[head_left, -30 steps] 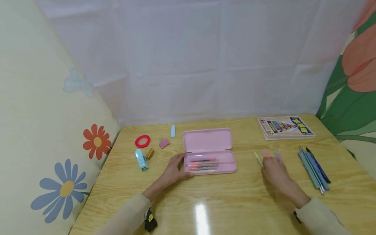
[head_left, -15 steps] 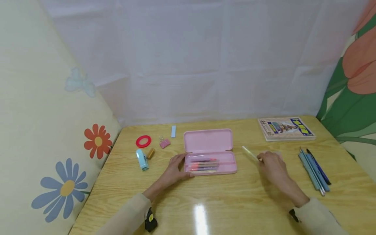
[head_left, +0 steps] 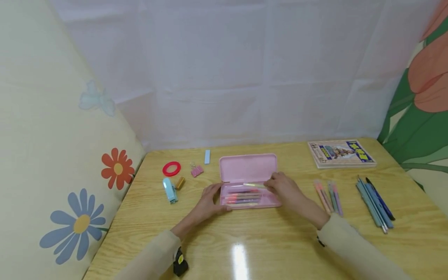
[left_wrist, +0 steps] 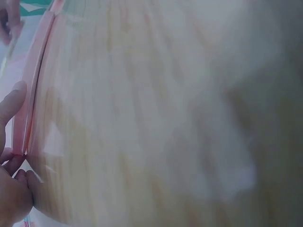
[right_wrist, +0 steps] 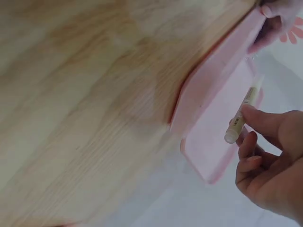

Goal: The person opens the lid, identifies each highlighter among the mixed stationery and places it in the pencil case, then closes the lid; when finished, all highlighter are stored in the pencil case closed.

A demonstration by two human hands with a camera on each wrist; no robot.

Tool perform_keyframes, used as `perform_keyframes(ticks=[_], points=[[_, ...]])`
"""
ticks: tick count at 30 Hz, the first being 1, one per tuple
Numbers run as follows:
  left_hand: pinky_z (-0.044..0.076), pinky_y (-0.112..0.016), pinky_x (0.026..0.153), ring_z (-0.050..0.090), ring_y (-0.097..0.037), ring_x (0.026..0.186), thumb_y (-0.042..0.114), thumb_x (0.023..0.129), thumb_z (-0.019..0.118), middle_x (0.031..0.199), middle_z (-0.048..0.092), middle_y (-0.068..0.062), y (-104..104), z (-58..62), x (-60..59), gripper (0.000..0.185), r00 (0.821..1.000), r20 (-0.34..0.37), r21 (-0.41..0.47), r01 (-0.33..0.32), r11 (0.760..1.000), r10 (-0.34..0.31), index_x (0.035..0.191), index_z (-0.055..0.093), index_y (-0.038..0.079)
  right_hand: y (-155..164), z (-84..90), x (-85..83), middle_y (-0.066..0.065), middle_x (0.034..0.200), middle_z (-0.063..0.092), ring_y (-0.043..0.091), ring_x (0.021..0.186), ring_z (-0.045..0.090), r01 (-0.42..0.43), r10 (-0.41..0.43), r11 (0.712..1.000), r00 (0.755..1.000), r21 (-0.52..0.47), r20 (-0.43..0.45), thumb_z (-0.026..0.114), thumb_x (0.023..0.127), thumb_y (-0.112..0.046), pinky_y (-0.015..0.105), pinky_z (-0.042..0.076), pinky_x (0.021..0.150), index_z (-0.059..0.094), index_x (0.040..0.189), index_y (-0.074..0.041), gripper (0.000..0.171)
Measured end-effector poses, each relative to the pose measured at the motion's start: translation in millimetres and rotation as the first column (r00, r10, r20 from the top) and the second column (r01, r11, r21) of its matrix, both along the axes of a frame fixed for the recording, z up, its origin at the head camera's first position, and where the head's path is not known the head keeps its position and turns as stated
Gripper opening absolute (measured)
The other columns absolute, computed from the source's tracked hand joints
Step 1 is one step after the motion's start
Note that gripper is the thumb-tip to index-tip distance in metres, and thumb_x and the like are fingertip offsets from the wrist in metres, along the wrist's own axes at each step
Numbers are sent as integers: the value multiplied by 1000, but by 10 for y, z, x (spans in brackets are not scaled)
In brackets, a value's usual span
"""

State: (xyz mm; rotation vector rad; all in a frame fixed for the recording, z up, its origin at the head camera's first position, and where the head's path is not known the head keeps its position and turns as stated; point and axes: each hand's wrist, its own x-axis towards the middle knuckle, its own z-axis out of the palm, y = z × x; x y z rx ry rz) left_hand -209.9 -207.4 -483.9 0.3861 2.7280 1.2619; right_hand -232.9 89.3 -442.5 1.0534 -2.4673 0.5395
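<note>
The right hand, pinching a yellow pen, has moved left from the loose pens, now uncovered, to the pink pencil case, its pen overlying the far interior, though contact there is hard to judge.

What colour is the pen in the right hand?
The pen is pale yellow, clearest in the right wrist view.

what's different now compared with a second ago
The right hand has moved left, carrying the yellow marker from beside the other markers to over the open pencil case; those markers, partly covered before, now show on the table. Unchanged: the left hand at the case's left end, the stapler and the book.
</note>
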Motion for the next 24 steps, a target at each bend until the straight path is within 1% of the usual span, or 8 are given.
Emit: perform_keyframes(ticks=[2, 4, 9, 12, 15, 18, 24], points=[[26, -54, 111, 29, -31, 135, 37, 73, 83, 147, 37, -12, -2, -8, 0, 90, 1000, -14, 0, 2, 1000, -2, 147, 39, 11, -96, -30, -57, 3, 72, 54, 17, 66, 50, -36, 36, 999, 999, 23, -9, 75, 76, 3, 24, 45, 57, 74, 85, -4, 12], [25, -54, 111, 29, -32, 135, 37, 73, 83, 147, 38, -13, -5, -16, -3, 89, 1000, -23, 2, 4, 1000, -4, 146, 39, 10, -186, -44, -100, 2, 71, 52, 16, 66, 49, -47, 47, 998, 999, 49, -3, 75, 75, 3, 23, 44, 57, 74, 84, -5, 12], [25, -54, 111, 30, -32, 134, 38, 73, 83, 147, 38, -13, -13, -23, -10, 90, 1000, -23, 3, 4, 1000, -4, 146, 39, 10, -369, -40, -174, 2, 73, 53, 18, 70, 51, -29, 25, 991, 999, 130, 31, 74, 79, -2, 26, 47, 62, 75, 86, -8, 9], [24, -55, 111, 28, -31, 135, 38, 73, 82, 147, 37, -11, -14, -20, -11, 89, 1000, -7, 6, 2, 1000, -2, 147, 39, 12, -433, -31, -193, 2, 74, 53, 19, 72, 52, -32, 24, 985, 999, 168, 49, 72, 82, -5, 28, 48, 63, 75, 85, -10, 7], [23, -54, 112, 26, -30, 137, 39, 74, 82, 149, 35, -10, -13, -13, -9, 89, 1000, 16, 6, -1, 1000, 1, 147, 39, 14, -476, -29, -203, 2, 73, 52, 19, 71, 51, -36, 25, 982, 998, 187, 58, 70, 82, -4, 28, 47, 63, 74, 82, -11, 8], [22, -54, 112, 25, -30, 138, 39, 74, 82, 150, 34, -9, -7, -5, -8, 88, 1000, 24, 5, -3, 1000, 3, 147, 39, 14, -503, -30, -208, 2, 72, 51, 19, 70, 51, -28, 15, 979, 998, 202, 64, 69, 80, 0, 28, 47, 64, 73, 80, -11, 12], [21, -53, 113, 24, -31, 139, 38, 74, 83, 149, 35, -11, -2, 2, -4, 91, 1000, 20, -1, -7, 1000, 7, 148, 37, 10, -523, -47, -211, 3, 77, 52, 20, 75, 51, 2, -31, 964, 994, 264, 106, 68, 75, 6, 29, 48, 67, 71, 80, -13, 20]])
